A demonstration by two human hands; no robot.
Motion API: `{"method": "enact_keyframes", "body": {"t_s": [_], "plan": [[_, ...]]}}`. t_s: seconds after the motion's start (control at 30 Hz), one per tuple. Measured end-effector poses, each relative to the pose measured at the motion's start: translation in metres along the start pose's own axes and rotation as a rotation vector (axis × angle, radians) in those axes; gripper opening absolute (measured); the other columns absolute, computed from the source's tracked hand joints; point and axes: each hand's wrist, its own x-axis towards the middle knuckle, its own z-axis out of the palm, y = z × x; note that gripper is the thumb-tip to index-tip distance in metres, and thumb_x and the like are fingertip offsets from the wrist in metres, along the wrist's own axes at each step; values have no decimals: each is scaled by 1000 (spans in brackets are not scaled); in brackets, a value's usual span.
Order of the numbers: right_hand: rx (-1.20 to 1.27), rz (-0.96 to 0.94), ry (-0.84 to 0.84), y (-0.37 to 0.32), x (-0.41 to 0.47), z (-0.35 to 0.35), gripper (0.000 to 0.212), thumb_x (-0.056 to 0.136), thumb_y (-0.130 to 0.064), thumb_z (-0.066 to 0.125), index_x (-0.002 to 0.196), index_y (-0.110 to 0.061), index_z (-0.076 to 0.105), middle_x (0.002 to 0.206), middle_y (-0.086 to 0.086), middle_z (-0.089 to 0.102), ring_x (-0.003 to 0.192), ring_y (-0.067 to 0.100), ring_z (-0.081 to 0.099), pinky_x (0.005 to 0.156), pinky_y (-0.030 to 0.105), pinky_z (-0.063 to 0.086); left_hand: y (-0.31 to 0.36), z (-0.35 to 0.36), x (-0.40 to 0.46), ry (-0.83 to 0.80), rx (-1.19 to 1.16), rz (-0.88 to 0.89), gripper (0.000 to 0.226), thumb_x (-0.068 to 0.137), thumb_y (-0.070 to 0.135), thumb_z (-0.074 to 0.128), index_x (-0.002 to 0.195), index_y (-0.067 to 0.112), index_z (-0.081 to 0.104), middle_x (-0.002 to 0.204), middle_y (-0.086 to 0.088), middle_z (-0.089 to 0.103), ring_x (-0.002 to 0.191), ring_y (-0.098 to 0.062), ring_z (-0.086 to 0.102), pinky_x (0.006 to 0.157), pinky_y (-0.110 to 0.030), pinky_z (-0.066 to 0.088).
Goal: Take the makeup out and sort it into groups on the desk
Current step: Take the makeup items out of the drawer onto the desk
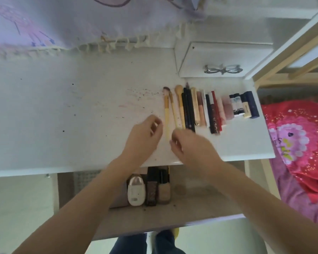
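Apparently mid-sorting, both hands, the left hand [145, 132] and right hand [187, 145], hover loosely curled and seemingly empty over the brushes [173, 109] lined up on the desk [62, 116], so next comes reaching for the bottles [151, 191] in the open drawer [200, 208].

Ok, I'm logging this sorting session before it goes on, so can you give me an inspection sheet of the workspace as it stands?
Surface: white desk, speckled with dark crumbs and pinkish smears.
Job's things: brushes, pencils and tubes side by side in a row on the desk; three bottles left in the open drawer.
Clutter: glasses on the small white box.
Grippers: left hand and right hand over the brush handles, fingers curled; grip blurred.
Cables: nothing seen.
Surroundings: fringed cloth behind, red bedding to the right.
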Motion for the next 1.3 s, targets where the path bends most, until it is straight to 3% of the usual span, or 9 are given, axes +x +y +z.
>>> {"method": "enact_keyframes", "body": {"t_s": [0.1,0.17,0.27,0.4,0.6,0.77,0.97,1.17,1.3], "plan": [[-37,53,-339,17,-50,57,20,99,-33,37,94,-19,50,94,3,60,85,25,59,66,32,40,-39,27,-78,-45,55,-84,7,94,21,51,91,22,57,73,4,61,65,-12,58,62,-26,47],[23,204,-412,38,-60,97,26,99,-32,39,96,-14,57,99,9,64,89,29,61,66,32,40,-69,61,-114,-132,182,-237,14,94,21,49,100,18,61,89,-6,65,79,-21,61,71,-32,49],[177,340,-299,55,-46,144,29,99,-29,42,101,-8,61,102,16,67,92,32,62,71,33,44,-90,108,-130,-272,256,-380,20,94,20,46,108,12,58,105,-10,64,91,-24,60,75,-31,48],[263,427,-156,57,-18,176,29,97,-29,45,108,-5,58,107,18,63,97,34,61,73,33,44,-91,142,-123,-286,378,-407,25,95,21,44,114,8,55,117,-11,57,99,-26,59,78,-30,45],[82,376,-138,71,-14,182,31,93,-26,48,118,-7,51,114,16,60,101,33,60,74,34,47,-88,157,-112,-201,472,-436,31,98,24,42,120,4,51,122,-13,53,103,-27,59,81,-33,47],[-10,472,-93,97,-32,169,34,95,-28,47,122,-8,50,119,15,59,105,33,61,76,36,48,-72,171,-96,-287,626,-423,35,99,20,40,130,3,40,130,-15,45,114,-30,53,84,-41,48],[-30,374,-101,103,-63,139,26,93,-32,50,108,-11,50,107,11,62,94,31,62,69,34,46,-80,172,-82,-271,323,-622,58,84,46,59,128,13,42,125,-9,55,113,-29,56,87,-37,47],[251,197,-233,71,-84,73,8,91,-27,57,99,-23,56,91,-7,63,84,12,59,70,22,47,-79,138,-105,-342,101,-400,46,81,36,67,120,19,49,116,-5,62,102,-21,59,87,-32,47],[569,124,-98,35,-58,11,9,91,-25,60,99,-26,57,88,-6,65,77,6,61,64,16,43,-59,78,-127,-353,-13,-219,39,80,30,71,113,33,51,113,12,59,104,-8,56,92,-28,48]]}}
